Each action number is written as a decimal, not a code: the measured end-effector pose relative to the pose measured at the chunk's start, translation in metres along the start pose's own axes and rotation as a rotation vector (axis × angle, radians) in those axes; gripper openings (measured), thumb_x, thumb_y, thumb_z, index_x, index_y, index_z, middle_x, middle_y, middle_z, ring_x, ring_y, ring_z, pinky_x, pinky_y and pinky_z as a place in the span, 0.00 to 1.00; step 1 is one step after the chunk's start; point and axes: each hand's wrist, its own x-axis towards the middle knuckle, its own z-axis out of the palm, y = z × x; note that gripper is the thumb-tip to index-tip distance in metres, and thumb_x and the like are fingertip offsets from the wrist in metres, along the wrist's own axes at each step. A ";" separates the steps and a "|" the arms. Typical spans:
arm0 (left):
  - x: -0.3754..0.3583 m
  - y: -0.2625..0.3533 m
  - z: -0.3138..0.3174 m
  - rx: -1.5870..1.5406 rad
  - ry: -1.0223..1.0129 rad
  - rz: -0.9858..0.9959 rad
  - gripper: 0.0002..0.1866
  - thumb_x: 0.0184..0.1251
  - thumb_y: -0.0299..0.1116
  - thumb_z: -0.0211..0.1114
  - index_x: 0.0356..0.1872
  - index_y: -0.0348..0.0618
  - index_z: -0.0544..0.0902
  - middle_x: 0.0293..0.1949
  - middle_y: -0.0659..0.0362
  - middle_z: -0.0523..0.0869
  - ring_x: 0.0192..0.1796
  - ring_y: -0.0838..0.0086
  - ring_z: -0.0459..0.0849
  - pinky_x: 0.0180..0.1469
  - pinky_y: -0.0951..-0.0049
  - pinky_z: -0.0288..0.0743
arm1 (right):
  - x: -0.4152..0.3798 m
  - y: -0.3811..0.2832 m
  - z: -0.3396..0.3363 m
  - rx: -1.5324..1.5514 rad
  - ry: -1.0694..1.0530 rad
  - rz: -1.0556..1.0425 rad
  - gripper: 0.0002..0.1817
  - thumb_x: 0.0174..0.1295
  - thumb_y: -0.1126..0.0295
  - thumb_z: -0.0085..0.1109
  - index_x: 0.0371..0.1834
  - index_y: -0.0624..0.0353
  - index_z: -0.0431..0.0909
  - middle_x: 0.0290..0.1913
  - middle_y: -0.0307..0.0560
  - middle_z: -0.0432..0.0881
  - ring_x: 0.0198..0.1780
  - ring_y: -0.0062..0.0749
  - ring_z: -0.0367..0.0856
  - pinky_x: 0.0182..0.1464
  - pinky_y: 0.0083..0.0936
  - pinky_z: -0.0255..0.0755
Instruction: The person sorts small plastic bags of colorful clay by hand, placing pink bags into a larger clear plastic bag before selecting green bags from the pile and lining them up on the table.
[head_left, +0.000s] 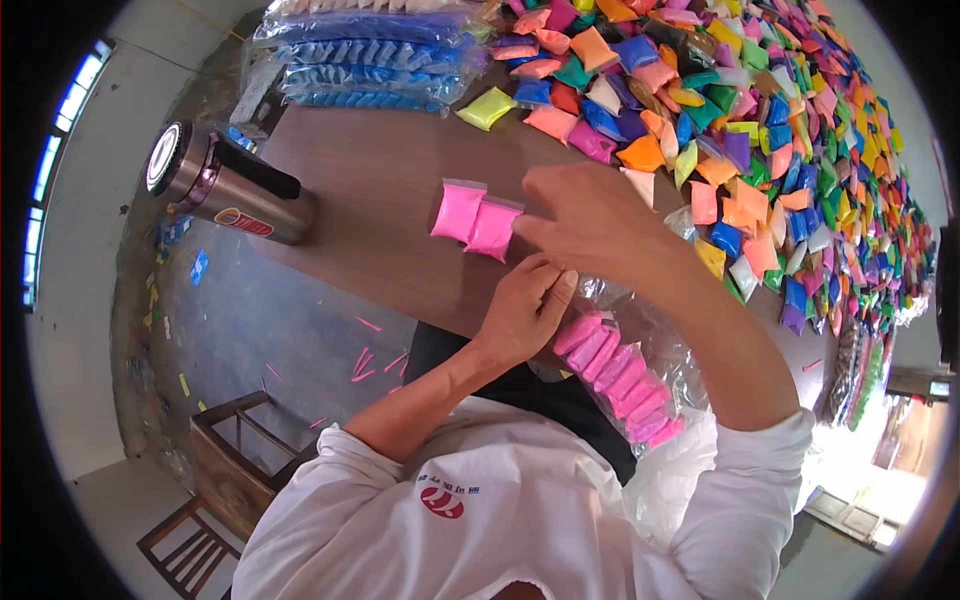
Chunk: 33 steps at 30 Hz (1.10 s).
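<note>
Two bright pink packets [492,229] lie side by side on the brown table [370,190]. My right hand [575,220] is over the table with its fingertips at the right edge of these packets; whether it grips one is hard to see. Just below, my left hand [525,305] is closed, thumb against fingers, at the top edge of a clear plastic bag [665,335]. Several pink packets [620,375] sit in a row in that bag, which slants down to the right beside my lap.
A large heap of small coloured packets [740,130] covers the right and back of the table. Bags of blue packets [370,75] are stacked at the back left. A metal flask [235,190] stands at the left edge. Wooden stools [235,440] are on the floor.
</note>
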 end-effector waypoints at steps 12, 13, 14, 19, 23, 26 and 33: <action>-0.002 -0.004 0.002 -0.066 0.009 -0.043 0.13 0.78 0.32 0.58 0.37 0.29 0.81 0.37 0.55 0.83 0.32 0.76 0.77 0.36 0.73 0.73 | 0.040 0.030 0.052 0.150 -0.185 0.032 0.20 0.55 0.54 0.68 0.39 0.60 0.80 0.42 0.54 0.83 0.50 0.50 0.81 0.51 0.43 0.73; -0.002 -0.004 0.002 -0.057 0.011 -0.040 0.14 0.78 0.33 0.58 0.37 0.29 0.81 0.37 0.55 0.83 0.32 0.76 0.77 0.36 0.74 0.73 | 0.036 0.026 0.036 0.144 -0.135 0.038 0.20 0.55 0.55 0.69 0.39 0.60 0.80 0.41 0.53 0.82 0.48 0.49 0.81 0.50 0.41 0.74; -0.002 -0.005 0.003 -0.049 0.015 -0.038 0.14 0.78 0.33 0.58 0.37 0.29 0.82 0.37 0.55 0.83 0.32 0.76 0.77 0.36 0.74 0.73 | 0.031 0.024 0.018 0.137 -0.088 0.043 0.20 0.55 0.55 0.69 0.39 0.61 0.79 0.39 0.53 0.82 0.46 0.48 0.81 0.49 0.40 0.74; -0.001 -0.002 -0.001 -0.038 -0.012 -0.078 0.15 0.79 0.35 0.57 0.38 0.30 0.82 0.36 0.56 0.83 0.32 0.77 0.77 0.36 0.75 0.72 | -0.056 0.032 -0.078 0.513 0.341 0.196 0.13 0.59 0.65 0.65 0.44 0.60 0.81 0.33 0.45 0.84 0.29 0.26 0.81 0.30 0.26 0.72; 0.001 -0.004 0.001 -0.039 -0.006 -0.061 0.16 0.79 0.35 0.57 0.38 0.30 0.82 0.35 0.58 0.83 0.32 0.79 0.76 0.35 0.76 0.71 | -0.139 0.061 -0.077 0.635 0.482 0.729 0.12 0.62 0.67 0.64 0.47 0.58 0.78 0.26 0.35 0.81 0.22 0.11 0.72 0.22 0.12 0.60; 0.000 -0.003 0.000 -0.033 -0.019 -0.064 0.16 0.80 0.35 0.57 0.37 0.30 0.82 0.35 0.58 0.82 0.31 0.80 0.75 0.33 0.77 0.70 | -0.161 0.083 -0.035 0.818 0.297 0.862 0.12 0.62 0.65 0.66 0.43 0.60 0.79 0.27 0.36 0.82 0.24 0.12 0.74 0.23 0.12 0.64; 0.000 -0.004 0.001 -0.039 -0.013 -0.081 0.17 0.79 0.35 0.57 0.33 0.30 0.80 0.37 0.57 0.83 0.31 0.80 0.76 0.33 0.75 0.70 | -0.131 0.062 0.009 1.129 0.119 0.737 0.12 0.64 0.66 0.68 0.42 0.60 0.79 0.28 0.36 0.82 0.25 0.13 0.75 0.24 0.12 0.67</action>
